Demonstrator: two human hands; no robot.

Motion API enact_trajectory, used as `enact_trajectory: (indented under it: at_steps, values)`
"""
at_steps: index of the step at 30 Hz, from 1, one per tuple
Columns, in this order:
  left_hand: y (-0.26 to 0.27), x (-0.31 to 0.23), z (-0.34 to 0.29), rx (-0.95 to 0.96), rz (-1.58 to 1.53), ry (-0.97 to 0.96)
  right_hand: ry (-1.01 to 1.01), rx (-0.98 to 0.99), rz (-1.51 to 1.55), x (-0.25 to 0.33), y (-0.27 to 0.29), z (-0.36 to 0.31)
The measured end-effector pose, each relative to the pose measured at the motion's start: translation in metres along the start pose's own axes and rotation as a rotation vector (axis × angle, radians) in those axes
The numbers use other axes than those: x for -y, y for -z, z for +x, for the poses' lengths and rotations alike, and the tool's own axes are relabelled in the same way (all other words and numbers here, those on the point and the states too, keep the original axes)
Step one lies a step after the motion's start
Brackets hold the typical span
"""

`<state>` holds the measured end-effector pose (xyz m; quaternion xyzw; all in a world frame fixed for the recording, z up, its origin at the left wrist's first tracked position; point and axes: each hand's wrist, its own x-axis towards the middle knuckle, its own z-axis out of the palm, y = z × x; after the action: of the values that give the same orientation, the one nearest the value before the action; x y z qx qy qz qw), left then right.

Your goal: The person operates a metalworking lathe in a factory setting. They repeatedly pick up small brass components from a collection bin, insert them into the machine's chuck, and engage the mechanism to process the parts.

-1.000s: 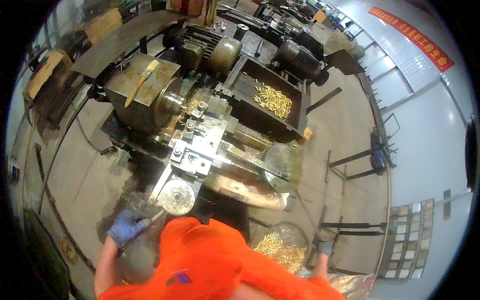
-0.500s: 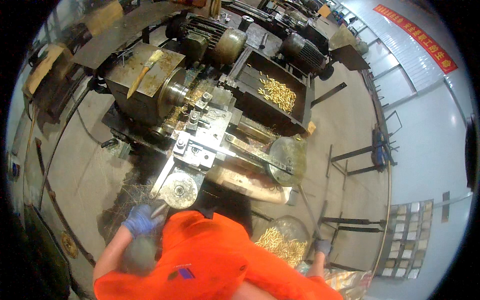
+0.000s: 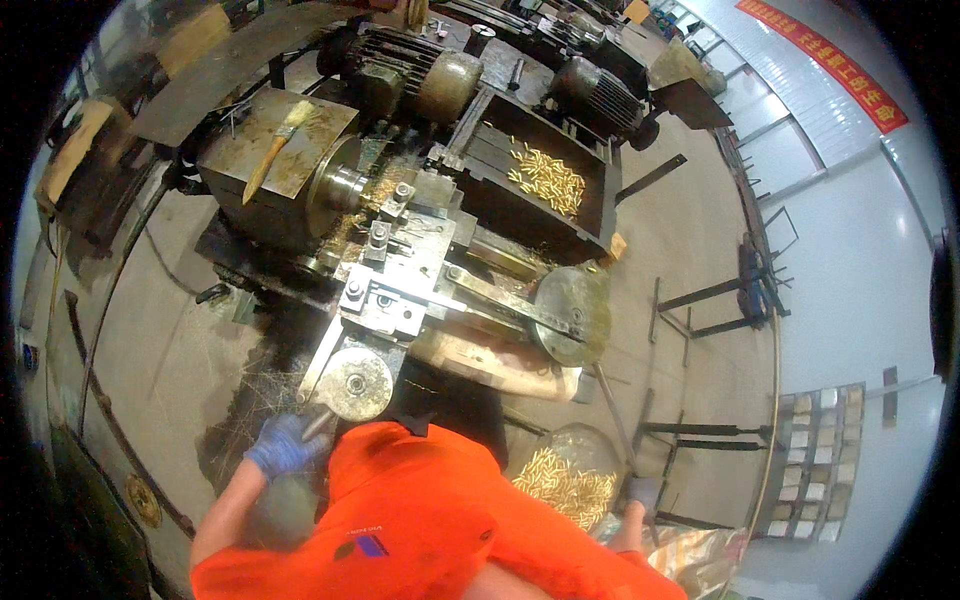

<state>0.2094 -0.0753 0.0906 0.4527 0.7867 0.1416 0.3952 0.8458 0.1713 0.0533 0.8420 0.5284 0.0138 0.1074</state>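
Gloved in blue, my left hand (image 3: 284,445) is closed around the crank handle (image 3: 318,425) of a round metal handwheel (image 3: 356,384) on a small lathe. My right hand (image 3: 643,491), in a grey glove, is closed at the lower end of a long lever rod (image 3: 613,410). That rod runs up toward a round metal disc (image 3: 572,315) at the lathe's right. Between them lies the metal tool slide (image 3: 385,300) with its clamped blocks. The chuck (image 3: 343,187) sits at the headstock, with golden shavings around it.
A wooden-handled brush (image 3: 270,160) lies on the headstock (image 3: 225,165). Small brass-coloured pieces (image 3: 548,180) lie in a dark metal tray (image 3: 480,200). More such pieces (image 3: 565,487) fill a round pan (image 3: 590,450) near my right arm. Motors (image 3: 600,95) stand behind; metal racks (image 3: 710,310) stand right.
The view has shifted slightly, so the machine appears a little farther up and left. Both hands stay on the handle and the lever rod.
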Motion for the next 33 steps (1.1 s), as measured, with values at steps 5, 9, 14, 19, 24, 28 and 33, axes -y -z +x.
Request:
enact_trajectory:
  at_steps: [5,9,14,19,24,28,33]
  values:
    - [-0.001,0.002,-0.002,-0.022,-0.057,-0.042,-0.039,-0.097,0.026,0.013,0.013,-0.023]
    - [-0.004,0.006,0.000,-0.026,-0.046,-0.057,-0.114,-0.027,0.031,0.003,-0.003,-0.018]
    - [0.000,0.004,0.000,0.091,0.025,0.031,-0.131,0.017,0.038,0.004,-0.005,-0.018]
    - [0.009,-0.008,0.001,0.160,0.033,0.058,-0.073,-0.029,0.030,-0.032,-0.045,-0.002]
    - [-0.010,0.020,0.007,0.048,0.072,-0.064,-0.133,-0.020,0.032,-0.004,-0.018,-0.031]
    - [-0.007,0.011,0.000,0.095,0.029,0.020,-0.175,0.034,0.011,0.013,0.003,-0.040]
    - [-0.008,0.013,0.005,0.083,-0.023,-0.021,-0.214,-0.088,0.148,0.033,0.018,-0.087]
